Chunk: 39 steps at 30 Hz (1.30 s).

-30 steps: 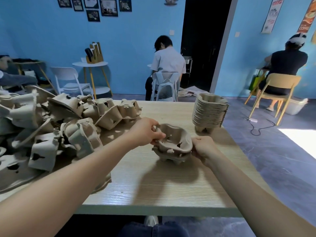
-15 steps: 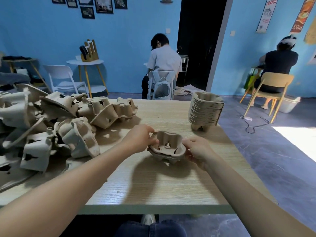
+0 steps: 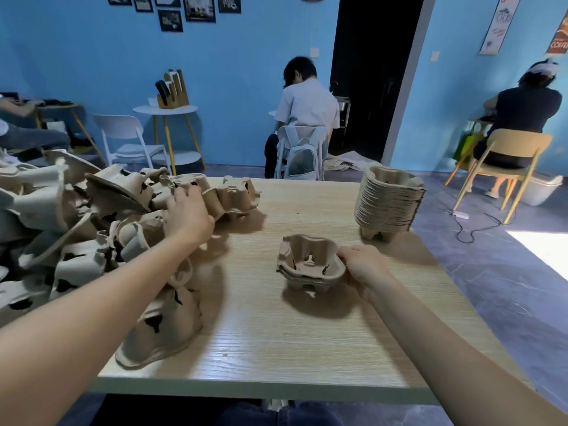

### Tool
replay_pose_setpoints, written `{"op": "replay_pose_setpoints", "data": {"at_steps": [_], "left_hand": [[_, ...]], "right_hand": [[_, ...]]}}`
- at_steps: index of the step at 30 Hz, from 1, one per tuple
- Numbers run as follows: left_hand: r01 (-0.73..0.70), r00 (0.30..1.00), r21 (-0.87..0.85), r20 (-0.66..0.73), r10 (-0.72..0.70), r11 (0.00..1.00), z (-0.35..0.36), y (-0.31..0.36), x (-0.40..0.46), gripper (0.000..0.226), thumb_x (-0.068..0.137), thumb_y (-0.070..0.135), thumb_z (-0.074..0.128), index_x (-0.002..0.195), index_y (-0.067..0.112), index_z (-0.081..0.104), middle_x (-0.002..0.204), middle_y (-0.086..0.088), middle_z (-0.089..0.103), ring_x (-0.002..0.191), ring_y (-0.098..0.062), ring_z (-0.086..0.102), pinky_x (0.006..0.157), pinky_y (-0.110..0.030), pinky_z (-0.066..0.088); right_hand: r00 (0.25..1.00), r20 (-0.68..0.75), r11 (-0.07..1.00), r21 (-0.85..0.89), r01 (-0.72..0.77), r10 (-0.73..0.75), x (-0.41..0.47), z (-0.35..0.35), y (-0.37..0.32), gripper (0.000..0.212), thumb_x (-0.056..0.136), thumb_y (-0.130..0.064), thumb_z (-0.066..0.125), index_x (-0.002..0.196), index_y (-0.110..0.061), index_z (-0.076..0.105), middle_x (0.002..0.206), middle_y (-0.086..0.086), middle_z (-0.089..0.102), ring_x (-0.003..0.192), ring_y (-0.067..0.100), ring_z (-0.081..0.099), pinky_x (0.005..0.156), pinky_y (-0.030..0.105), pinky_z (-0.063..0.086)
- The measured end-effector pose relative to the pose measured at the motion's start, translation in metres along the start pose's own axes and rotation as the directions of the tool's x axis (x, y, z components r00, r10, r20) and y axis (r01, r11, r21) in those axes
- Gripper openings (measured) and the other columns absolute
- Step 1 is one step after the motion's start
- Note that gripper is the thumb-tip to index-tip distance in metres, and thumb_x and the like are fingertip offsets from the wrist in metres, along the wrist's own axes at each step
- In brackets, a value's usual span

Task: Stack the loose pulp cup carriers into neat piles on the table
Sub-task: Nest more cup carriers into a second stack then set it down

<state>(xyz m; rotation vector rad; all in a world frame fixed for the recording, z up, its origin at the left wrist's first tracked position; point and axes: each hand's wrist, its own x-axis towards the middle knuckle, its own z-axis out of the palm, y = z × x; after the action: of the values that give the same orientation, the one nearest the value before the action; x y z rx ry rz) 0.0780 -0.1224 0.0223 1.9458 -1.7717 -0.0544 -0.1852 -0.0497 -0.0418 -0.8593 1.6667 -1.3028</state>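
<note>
Right hand gripping the right rim of a short stack of carriers near the middle of the worktop — fingers curling round its edge. Left hand reaching into the loose heap of carriers sprawling over the worktop's left side, fingers resting on one — closing on it or not, cannot tell. Tall neat pile standing at the far right corner, well apart from both hands.
</note>
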Motion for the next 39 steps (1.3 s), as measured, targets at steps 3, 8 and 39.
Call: {"op": "replay_pose_setpoints", "data": {"at_steps": [3,8,39], "left_hand": [[-0.018,1.0,0.002,0.017,0.018,1.0,0.005,-0.006,0.004,0.033,0.087,0.01,0.058,0.121,0.011,0.055,0.123,-0.017,0.052,0.115,-0.035,0.048,0.09,-0.046,0.044],[-0.211,0.977,-0.088,0.007,0.212,0.974,0.006,-0.008,-0.01,0.025,0.091,0.006,0.053,0.109,0.016,0.067,0.113,-0.008,0.059,0.105,-0.031,0.055,0.084,-0.039,0.044],[-0.106,0.925,-0.009,0.367,0.102,0.994,0.026,-0.002,-0.036,0.028,0.096,0.034,0.048,0.092,0.009,0.06,0.09,-0.009,0.065,0.087,-0.026,0.058,0.067,-0.029,0.039]], "right_hand": [[1.0,0.004,1.0,-0.002,-0.001,0.001,0.003,0.001,0.001,0.025,0.084,-0.008,0.059,0.063,-0.014,0.046,0.066,0.011,0.04,0.06,0.022,0.041,0.053,0.032,0.031],[1.0,0.019,1.0,-0.007,-0.003,0.003,0.005,0.0,0.002,0.032,0.085,-0.007,0.059,0.058,-0.014,0.043,0.058,0.008,0.04,0.056,0.02,0.039,0.053,0.031,0.029],[0.999,-0.034,1.0,0.002,0.022,-0.022,0.006,-0.023,0.008,0.017,0.083,-0.003,0.058,0.07,-0.009,0.051,0.057,0.007,0.039,0.047,0.018,0.038,0.05,0.03,0.032]]}}
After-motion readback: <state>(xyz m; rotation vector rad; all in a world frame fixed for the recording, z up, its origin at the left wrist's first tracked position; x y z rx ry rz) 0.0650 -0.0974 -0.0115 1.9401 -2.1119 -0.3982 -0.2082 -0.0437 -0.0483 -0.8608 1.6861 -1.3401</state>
